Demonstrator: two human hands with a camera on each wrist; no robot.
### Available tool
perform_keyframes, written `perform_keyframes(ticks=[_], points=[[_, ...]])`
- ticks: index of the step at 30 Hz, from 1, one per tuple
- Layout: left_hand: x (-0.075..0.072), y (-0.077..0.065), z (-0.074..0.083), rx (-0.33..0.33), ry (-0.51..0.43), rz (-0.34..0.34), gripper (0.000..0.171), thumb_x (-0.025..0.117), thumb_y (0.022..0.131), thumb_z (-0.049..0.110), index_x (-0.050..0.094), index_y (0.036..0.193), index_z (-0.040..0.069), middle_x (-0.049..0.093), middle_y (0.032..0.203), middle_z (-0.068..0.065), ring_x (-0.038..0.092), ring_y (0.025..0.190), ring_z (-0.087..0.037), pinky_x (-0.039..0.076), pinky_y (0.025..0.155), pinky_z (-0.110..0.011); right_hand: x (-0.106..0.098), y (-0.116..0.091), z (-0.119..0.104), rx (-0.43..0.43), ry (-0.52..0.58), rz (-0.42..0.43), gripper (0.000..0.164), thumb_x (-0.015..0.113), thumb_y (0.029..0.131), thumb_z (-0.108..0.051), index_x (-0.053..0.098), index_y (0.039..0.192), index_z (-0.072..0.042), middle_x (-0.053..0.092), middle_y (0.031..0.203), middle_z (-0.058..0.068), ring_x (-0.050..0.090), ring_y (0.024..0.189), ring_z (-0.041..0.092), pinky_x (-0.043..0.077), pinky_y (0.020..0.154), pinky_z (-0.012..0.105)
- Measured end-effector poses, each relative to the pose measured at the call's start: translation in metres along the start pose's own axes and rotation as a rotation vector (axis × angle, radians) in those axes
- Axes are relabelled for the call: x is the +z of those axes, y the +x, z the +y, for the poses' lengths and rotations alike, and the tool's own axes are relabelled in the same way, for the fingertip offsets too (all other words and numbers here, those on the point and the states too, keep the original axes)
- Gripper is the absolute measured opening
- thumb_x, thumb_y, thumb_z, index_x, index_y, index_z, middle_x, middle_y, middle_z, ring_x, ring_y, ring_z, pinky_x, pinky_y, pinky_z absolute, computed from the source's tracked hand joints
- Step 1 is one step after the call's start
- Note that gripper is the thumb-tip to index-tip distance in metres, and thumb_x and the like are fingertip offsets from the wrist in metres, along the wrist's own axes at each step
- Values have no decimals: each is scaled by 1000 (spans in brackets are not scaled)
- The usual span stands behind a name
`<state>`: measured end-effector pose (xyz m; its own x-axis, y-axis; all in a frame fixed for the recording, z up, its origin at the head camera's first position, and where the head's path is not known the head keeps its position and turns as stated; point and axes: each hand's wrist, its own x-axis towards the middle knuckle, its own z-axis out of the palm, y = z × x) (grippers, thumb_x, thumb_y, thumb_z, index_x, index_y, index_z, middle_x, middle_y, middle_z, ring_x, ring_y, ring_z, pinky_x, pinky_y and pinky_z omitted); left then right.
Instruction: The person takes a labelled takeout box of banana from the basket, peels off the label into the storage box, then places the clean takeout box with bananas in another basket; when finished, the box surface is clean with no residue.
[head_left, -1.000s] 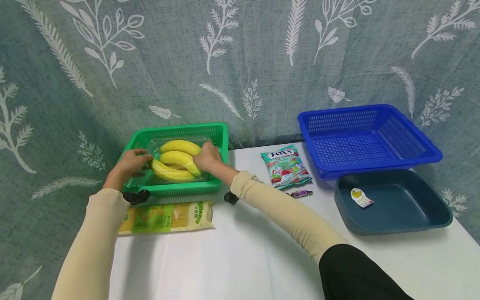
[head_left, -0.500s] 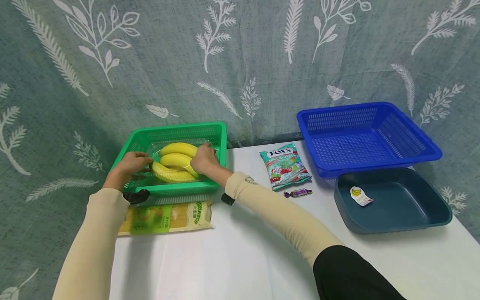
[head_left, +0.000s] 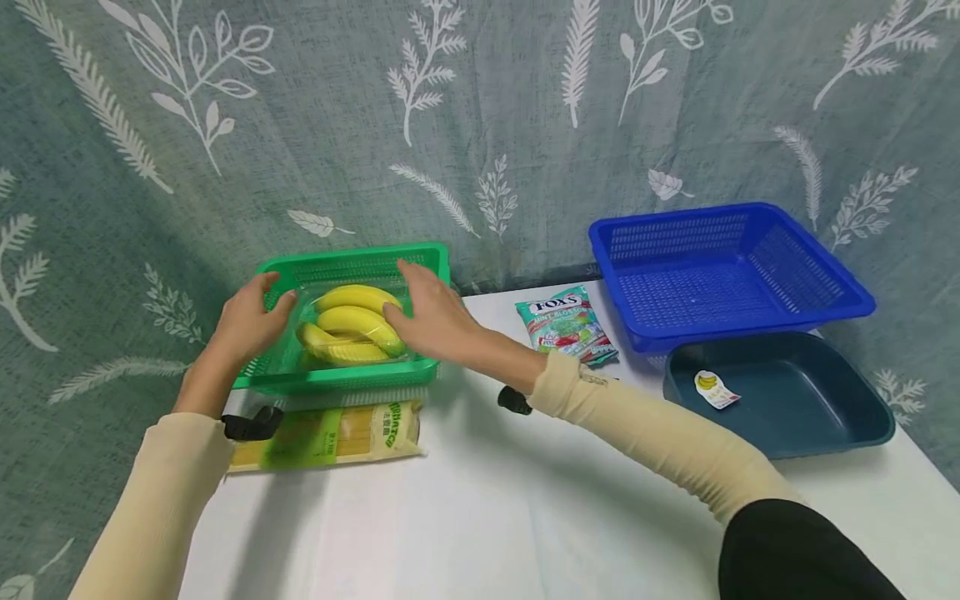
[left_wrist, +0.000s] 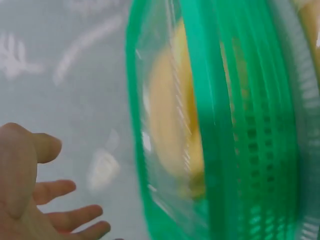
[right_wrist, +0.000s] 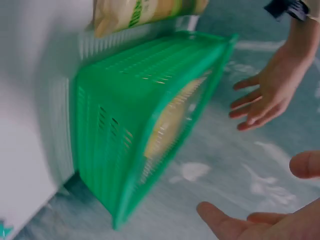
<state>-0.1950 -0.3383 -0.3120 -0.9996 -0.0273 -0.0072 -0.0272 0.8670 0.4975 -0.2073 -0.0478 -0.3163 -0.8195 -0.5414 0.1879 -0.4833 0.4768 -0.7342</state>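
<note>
Several yellow bananas [head_left: 352, 323] lie in a clear plastic container [head_left: 288, 350] inside the green basket [head_left: 337, 383] at the back left. Over the basket's left side, my left hand [head_left: 251, 321] hovers with thumb and fingers spread, holding nothing. My right hand [head_left: 438, 321] is above the right side, its fingers extended and the thumb pointing toward the bananas. Both wrist views show a gap between the hands and the basket: the left hand [left_wrist: 45, 195] has its fingers apart, and the right hand [right_wrist: 265, 220] likewise holds nothing.
A spaghetti pack [head_left: 360, 432] lies in front of the green basket. To the right are a Fox's candy bag [head_left: 562, 325], a blue basket [head_left: 690, 283] and a dark teal basin [head_left: 802, 400] with a banana-picture tag [head_left: 715, 390] in it. A patterned curtain [head_left: 517, 100] hangs behind.
Both hands have left the ends of the banana container and risen toward me, fingers spreading. The container stays in the green basket. My right forearm now covers the small purple-wrapped candy.
</note>
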Motion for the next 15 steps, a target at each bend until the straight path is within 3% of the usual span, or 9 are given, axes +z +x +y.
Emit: perform_keyframes(ticks=[4, 9, 15], points=[[-2, -28, 25, 149, 17, 70, 67, 38, 108, 38, 19, 157, -4, 23, 155, -35, 25, 137, -58, 27, 99, -74, -25, -35, -2, -73, 14, 2, 65, 50, 104, -33, 25, 159, -10, 30, 161, 7, 27, 147, 20, 29, 116, 41], [5, -59, 55, 279, 8, 161, 59, 45, 107, 32, 31, 154, -2, 33, 150, -33, 31, 135, -55, 29, 99, -73, -47, -72, -1, -142, 27, 32, 64, 53, 103, -34, 29, 157, -10, 36, 158, 6, 34, 144, 17, 32, 114, 40], [19, -90, 87, 452, 69, 288, 53, 54, 104, 29, 44, 148, 0, 41, 148, -27, 35, 135, -50, 31, 102, -69, -68, -108, 14, -232, -111, 146, 62, 54, 102, -34, 36, 154, -6, 38, 157, 8, 34, 144, 18, 31, 115, 40]])
